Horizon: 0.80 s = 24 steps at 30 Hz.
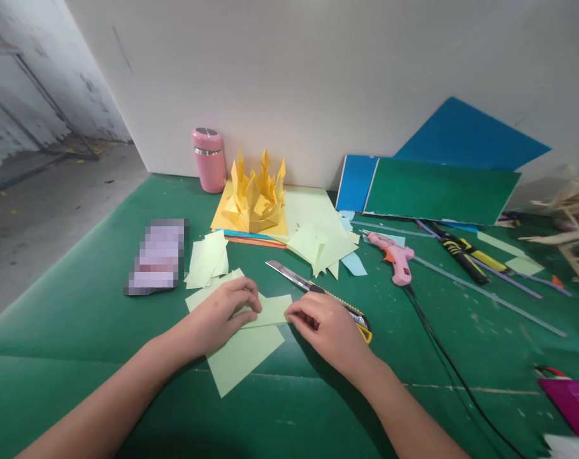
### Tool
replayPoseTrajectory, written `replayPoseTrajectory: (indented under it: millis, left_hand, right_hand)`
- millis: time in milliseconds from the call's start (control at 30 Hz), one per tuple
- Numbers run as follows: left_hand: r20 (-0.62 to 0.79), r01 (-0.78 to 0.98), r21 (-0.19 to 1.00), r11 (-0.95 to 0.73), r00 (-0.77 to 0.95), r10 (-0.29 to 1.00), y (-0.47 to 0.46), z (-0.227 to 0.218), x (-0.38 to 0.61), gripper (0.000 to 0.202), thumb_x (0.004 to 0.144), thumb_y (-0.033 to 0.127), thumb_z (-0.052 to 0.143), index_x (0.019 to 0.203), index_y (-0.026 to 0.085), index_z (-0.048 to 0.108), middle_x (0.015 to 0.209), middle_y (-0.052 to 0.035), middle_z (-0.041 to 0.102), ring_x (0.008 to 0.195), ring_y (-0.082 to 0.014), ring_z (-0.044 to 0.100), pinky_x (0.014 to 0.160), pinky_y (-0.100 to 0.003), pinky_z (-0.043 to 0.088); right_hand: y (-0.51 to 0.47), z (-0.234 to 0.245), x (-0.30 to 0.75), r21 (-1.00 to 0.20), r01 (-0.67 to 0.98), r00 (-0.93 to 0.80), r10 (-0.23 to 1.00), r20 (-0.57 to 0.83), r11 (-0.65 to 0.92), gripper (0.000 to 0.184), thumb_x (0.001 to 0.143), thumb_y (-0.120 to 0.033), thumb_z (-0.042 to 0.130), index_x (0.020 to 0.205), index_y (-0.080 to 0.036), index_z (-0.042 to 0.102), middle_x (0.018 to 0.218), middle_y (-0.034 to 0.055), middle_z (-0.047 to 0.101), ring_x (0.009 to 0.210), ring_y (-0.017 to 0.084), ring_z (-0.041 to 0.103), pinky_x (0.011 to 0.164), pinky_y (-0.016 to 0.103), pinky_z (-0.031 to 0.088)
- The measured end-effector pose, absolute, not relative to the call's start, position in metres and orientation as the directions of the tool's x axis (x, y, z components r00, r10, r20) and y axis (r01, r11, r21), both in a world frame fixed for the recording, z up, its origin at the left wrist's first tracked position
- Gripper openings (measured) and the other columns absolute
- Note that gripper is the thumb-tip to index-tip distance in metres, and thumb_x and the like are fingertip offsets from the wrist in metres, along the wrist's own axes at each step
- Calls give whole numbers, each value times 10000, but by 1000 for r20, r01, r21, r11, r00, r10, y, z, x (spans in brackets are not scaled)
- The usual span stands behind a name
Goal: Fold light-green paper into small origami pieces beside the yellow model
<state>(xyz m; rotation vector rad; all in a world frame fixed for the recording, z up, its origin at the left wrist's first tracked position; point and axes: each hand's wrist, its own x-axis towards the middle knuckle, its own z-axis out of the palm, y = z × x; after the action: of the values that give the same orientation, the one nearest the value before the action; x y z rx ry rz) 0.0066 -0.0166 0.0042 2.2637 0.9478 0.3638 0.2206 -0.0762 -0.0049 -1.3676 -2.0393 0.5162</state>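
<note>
A folded strip of light green paper [270,310] lies in front of me on the table. My left hand [232,310] presses on its left part, with curled fingers and the thumb on the paper. The right end of the strip is pinched between the thumb and fingers of my right hand [320,319]. Under the strip and my left hand are flat sheets of green paper [241,363]. A utility knife [293,276] with its blade out lies just beyond my right hand, which partly hides its handle.
Cut green papers [207,258] and a folded green paper piece [315,248] lie farther back. Behind stand a yellow paper crown [255,210] and a pink bottle [209,162]. On the right are a pink glue gun [399,258] with a trailing cord, glue sticks and pliers [461,258].
</note>
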Motion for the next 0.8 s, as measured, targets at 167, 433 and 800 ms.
replayPoseTrajectory:
  millis: [167,433,800]
  left_hand:
    - [-1,539,664,-518,694,720,-17,5,7,145,853,224,462,829,213,605,1016,-43,556,950,-192,576,896,-335,468]
    - [7,535,660,-527,697,717,-16,6,7,145,844,218,462,819,207,605,1015,-46,559,952,-195,579,885,-333,474]
    - [41,505,668,-547,709,704,-14,4,7,155,833,194,454,801,211,605,977,-34,561,930,-187,582,867,-334,484]
  right_hand:
    - [-77,-6,218,-571,702,-305,904,300,427,168,833,-67,546,726,-182,604,658,1,588,627,145,523,588,251,383]
    - [-79,-11,205,-431,725,-405,839,364,537,260,913,-111,445,697,-175,573,668,17,574,650,159,503,586,264,356]
    - [-82,-20,177,-230,733,-532,750,393,640,275,925,-76,383,794,-156,612,718,53,592,666,188,482,564,297,359]
